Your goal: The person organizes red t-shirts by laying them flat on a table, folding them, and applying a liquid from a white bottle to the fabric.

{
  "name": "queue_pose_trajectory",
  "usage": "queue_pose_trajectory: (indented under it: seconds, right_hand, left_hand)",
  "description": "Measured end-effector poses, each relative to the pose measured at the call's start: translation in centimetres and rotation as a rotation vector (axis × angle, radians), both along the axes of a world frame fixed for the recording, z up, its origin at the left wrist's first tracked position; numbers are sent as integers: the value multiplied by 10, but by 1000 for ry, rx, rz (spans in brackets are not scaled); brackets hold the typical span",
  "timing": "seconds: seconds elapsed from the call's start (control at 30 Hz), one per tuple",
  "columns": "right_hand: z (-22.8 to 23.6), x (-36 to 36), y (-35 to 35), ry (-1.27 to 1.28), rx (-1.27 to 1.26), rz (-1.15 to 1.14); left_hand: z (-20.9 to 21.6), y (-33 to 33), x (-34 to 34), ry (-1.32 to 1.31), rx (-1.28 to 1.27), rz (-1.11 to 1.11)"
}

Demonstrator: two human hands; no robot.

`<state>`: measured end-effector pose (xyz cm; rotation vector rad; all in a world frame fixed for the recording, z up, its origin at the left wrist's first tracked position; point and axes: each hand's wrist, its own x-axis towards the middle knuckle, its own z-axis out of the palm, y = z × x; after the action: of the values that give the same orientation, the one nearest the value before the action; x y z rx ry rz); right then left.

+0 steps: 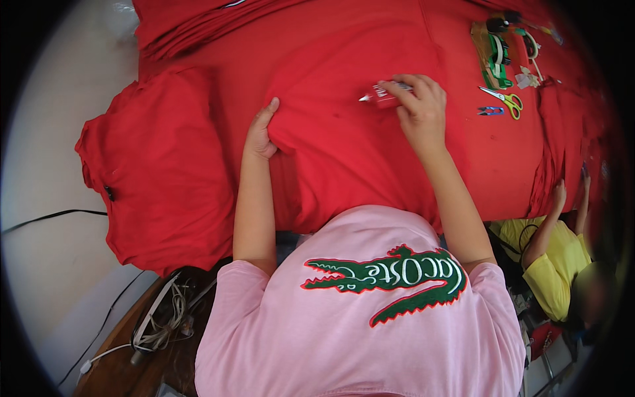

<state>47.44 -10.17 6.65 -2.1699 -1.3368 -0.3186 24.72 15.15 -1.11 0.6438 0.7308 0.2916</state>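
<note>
Spread in front of me is a red garment (344,142), its cloth wrinkled and reaching down to my lap. At its left edge, my left hand (262,130) is closed on the cloth, thumb on top; the other fingers are hidden under the fabric. My right hand (423,109) is closed around a small red bottle (385,97) with a pale label and a pointed, shiny tip. Just above the garment, that tip points left. Whether it touches the cloth I cannot tell.
A heap of red garments (165,165) lies at left, more folded red cloth (192,26) at far left. Yellow-handled scissors (513,104), blue thread snips (491,111) and tape rolls (497,56) lie at right. A co-worker in yellow (555,264) handles red cloth. Cords (173,311) lie lower left.
</note>
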Motion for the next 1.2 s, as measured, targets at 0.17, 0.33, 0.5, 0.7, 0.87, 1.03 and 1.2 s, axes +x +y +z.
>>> queue_pose_trajectory:
  seconds: [0.17,0.33,0.5,0.7,0.87,1.03,1.2]
  right_hand:
    - [1,19,-50,-98,-79,-98]
    - [-12,7,-65,-170,-99,-94]
    - [-4,22,-86,114,58,-239]
    - [-2,57,-142,143,243,-468]
    - [-12,51,-149,207,281,-494]
    - [-51,57,-143,691,709,-597]
    - [-85,83,-148,626,624,-692]
  left_hand:
    - [1,2,1,3,-14,-28]
    - [-1,4,5,23,-13,-49]
    - [1,5,1,66,40,-53]
    - [20,-11,5,34,-7,-24]
    - [18,-22,9,-32,-117,-89]
    - [12,-25,17,-89,-176,-67]
    - [26,-37,30,-86,-226,-183]
